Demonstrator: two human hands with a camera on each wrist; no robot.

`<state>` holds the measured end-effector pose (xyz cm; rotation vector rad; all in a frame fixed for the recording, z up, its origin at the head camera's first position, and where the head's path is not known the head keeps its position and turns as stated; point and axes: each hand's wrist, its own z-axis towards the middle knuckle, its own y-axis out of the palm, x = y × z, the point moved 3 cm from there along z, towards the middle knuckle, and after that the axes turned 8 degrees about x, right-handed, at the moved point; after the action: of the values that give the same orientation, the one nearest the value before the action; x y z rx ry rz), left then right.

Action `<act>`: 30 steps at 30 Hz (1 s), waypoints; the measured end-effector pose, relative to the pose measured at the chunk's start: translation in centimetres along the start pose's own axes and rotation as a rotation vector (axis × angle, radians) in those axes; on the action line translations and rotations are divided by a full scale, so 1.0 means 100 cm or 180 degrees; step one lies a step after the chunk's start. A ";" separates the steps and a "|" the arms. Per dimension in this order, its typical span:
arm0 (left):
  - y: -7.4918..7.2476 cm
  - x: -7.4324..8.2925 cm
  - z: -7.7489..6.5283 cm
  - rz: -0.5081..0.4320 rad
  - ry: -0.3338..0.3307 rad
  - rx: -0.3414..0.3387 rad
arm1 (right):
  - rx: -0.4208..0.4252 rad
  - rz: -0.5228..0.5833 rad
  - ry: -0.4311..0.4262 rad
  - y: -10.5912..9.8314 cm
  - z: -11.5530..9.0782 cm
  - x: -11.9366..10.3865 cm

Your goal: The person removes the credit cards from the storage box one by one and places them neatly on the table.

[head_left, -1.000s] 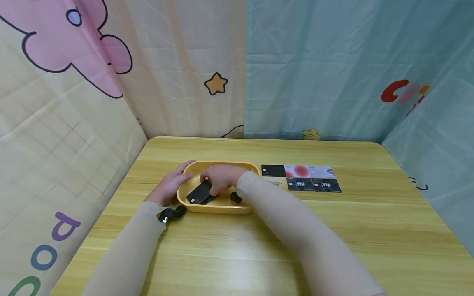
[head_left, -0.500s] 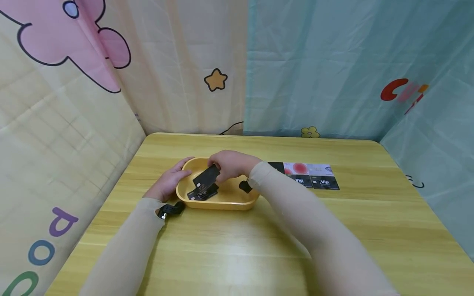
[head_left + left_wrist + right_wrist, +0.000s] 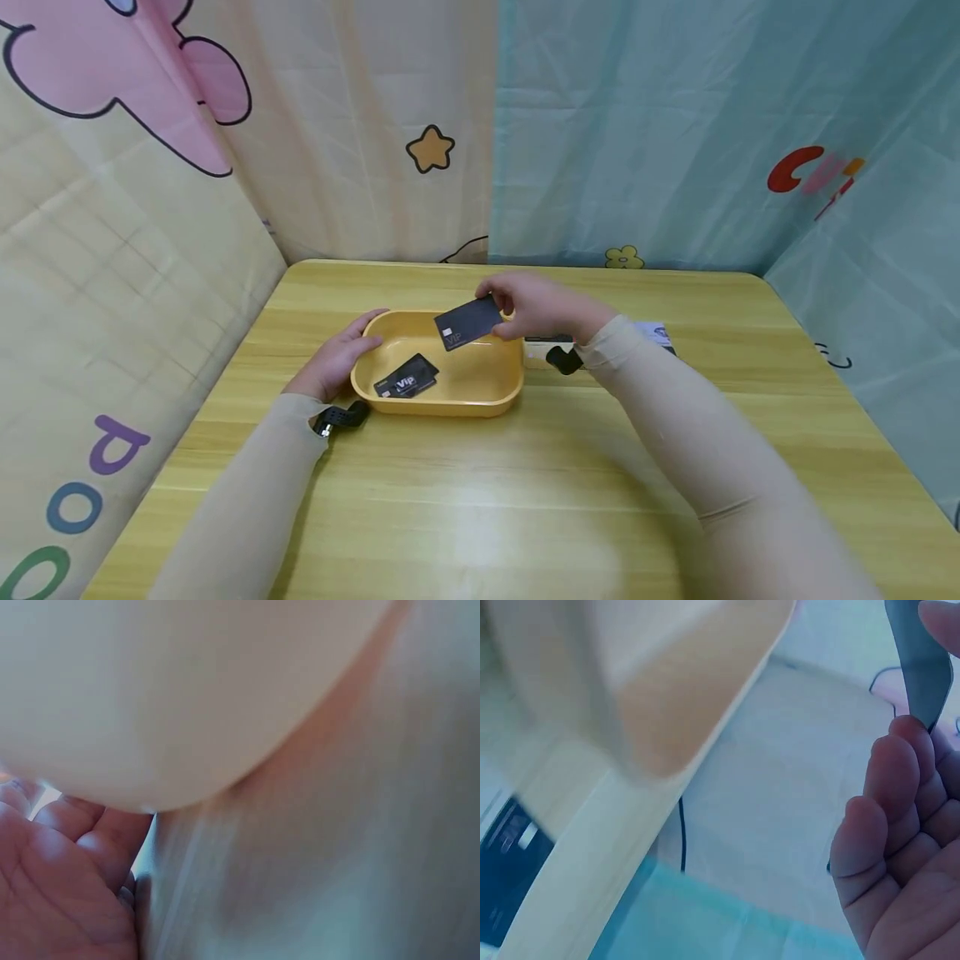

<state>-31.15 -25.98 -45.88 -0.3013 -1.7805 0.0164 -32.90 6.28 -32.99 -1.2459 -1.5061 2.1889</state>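
The right hand (image 3: 542, 303) pinches a dark VIP card (image 3: 468, 323) between thumb and fingertips, gripping it by its right end. The card is tilted, its printed face and pale chip in sight, and it is held up over the right half of the yellow tray (image 3: 438, 408), near the far rim. In the right wrist view the thumb lies on one side of the card and a fingertip on the other, while the remaining fingers curl beside it.

The left hand (image 3: 336, 360) is clamped on the tray's left end, thumb at the rim and fingers along the outside of the wall; the left wrist view shows its palm up close beside the tray.

Inside the tray, towards the near left corner, overlapping dark cards (image 3: 406, 377) lie flat, the upper one lettered "Vip". The tray sits on the wooden bench (image 3: 465, 508). Just right of it, more laid-out cards (image 3: 652, 332) show around the right forearm, which hides much of them.
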 end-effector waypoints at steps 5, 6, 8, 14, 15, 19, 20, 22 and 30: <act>0.000 0.002 0.000 -0.0008 -0.0023 -0.0050 | 0.0138 0.0160 0.0166 -0.016 -0.036 0.019; 0.001 0.002 0.000 -0.0008 -0.0028 -0.0062 | 0.0156 0.0153 0.0202 -0.018 -0.044 0.022; 0.001 0.002 0.000 -0.0009 -0.0035 -0.0066 | 0.0185 0.0140 0.0298 -0.021 -0.059 0.030; 0.001 0.001 0.000 -0.0002 -0.0005 -0.0073 | 0.0319 0.0065 0.0531 -0.022 -0.100 0.055; 0.001 0.001 0.000 -0.0006 -0.0005 -0.0075 | 0.0328 0.0044 0.0574 -0.022 -0.106 0.059; 0.000 0.001 0.001 0.0003 0.0007 -0.0072 | 0.0308 0.0032 0.0744 -0.017 -0.126 0.075; 0.000 0.001 0.001 0.0005 0.0011 -0.0069 | 0.0300 0.0037 0.0777 -0.016 -0.130 0.078; 0.000 0.001 0.001 0.0009 0.0023 -0.0069 | 0.0282 0.0002 0.0829 -0.012 -0.136 0.084; -0.001 0.001 0.001 0.0034 0.0048 -0.0069 | 0.0054 -0.0199 0.0906 0.015 -0.139 0.095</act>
<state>-31.24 -26.01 -45.75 -0.3259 -1.7649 0.0024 -28.25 20.42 -40.87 -1.4140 -1.3889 1.8863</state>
